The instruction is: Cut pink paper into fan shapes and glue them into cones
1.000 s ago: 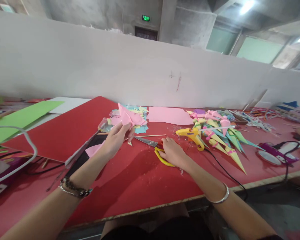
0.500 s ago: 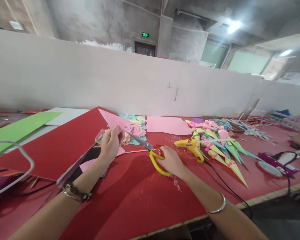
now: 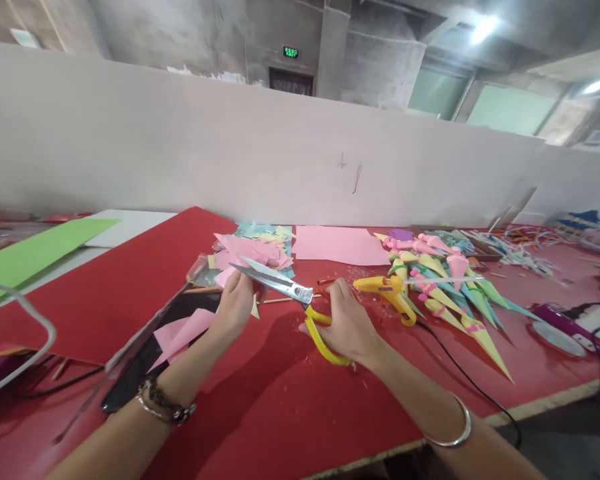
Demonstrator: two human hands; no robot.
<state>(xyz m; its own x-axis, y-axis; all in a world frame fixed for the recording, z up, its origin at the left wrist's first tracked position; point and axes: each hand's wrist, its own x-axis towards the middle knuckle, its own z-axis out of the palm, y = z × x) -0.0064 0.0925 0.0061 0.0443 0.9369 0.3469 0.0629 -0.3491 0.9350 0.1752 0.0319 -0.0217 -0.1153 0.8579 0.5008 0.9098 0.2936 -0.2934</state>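
Note:
Scissors [image 3: 290,291] with yellow and red handles are in my right hand [image 3: 349,323], whose fingers wrap round the grips. Their blades point left, slightly apart, passing over the fingertips of my left hand [image 3: 237,303]. My left fingers are pinched together at a piece of pink paper [image 3: 224,275], partly hidden by the blades and the hand. Just behind lies a heap of pink paper scraps [image 3: 275,253], on blue and yellow pieces. More folded pink paper [image 3: 187,333] rests on a dark flat object [image 3: 130,383] beside my left forearm.
A yellow glue gun [image 3: 387,290] lies right of my right hand, its cord trailing over the table edge. Beyond it are several pastel cone shapes [image 3: 445,280]. A pink sheet [image 3: 337,245] lies at the back. Large red card [image 3: 130,287] and green card [image 3: 40,257] cover the left.
The large pink triangle that stood up from my left hand no longer stands up. My left hand has come right and slightly down, and the scissor blades now cross in front of its fingertips.

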